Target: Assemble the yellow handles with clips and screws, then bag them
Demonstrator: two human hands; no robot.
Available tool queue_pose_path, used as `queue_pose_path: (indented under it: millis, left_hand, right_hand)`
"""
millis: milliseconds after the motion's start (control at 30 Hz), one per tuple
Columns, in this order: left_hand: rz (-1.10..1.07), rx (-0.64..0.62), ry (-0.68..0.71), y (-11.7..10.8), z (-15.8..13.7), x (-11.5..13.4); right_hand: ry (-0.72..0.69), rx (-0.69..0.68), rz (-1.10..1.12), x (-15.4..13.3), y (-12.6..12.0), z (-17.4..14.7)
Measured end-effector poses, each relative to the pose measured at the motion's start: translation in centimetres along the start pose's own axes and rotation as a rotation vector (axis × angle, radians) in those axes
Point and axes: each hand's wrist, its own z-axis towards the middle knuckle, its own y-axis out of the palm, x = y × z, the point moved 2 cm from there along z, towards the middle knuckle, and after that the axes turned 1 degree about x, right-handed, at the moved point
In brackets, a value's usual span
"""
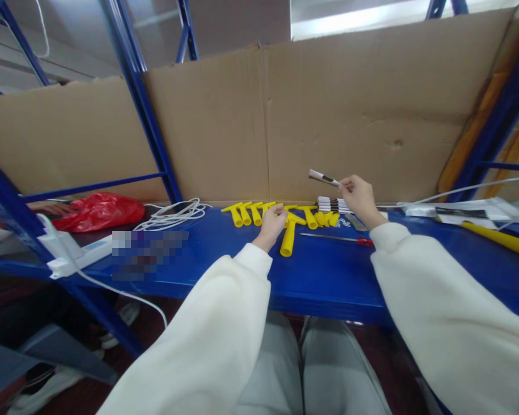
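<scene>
Raised above the back of the blue table, my right hand [357,193] pinches a slim white-and-black strip [323,177], its free end pointing left. My left hand [273,223] is just above the table with its fingers pressed together; what they hold, if anything, I cannot make out. Close beside it lies a yellow T-shaped piece [288,239], its round end towards me. Behind are several more yellow T-shaped pieces [244,214]. Below my right hand sit a stack of white-and-black strips [327,204] and several small yellow pieces [326,219].
A screwdriver with a red handle [365,242] lies across the blue table [328,282]. To the left are coiled white cable [177,214], a power strip [86,253] and a red plastic bag [106,211] by another person's hand. Cardboard [337,115] walls the back; a yellow tube [501,239] lies right.
</scene>
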Motion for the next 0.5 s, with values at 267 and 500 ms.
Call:
queue_pose_path:
  millis: [267, 500]
  left_hand:
    - [-0.218, -0.089, -0.113, 1.7, -0.7, 2.3]
    - [-0.212, -0.007, -0.094, 2.1, -1.1, 2.2]
  right_hand:
    - [-0.286, -0.054, 0.217, -3.4, 1.1, -4.3]
    - [-0.294, -0.058, 0.306, -4.0, 1.7, -4.8]
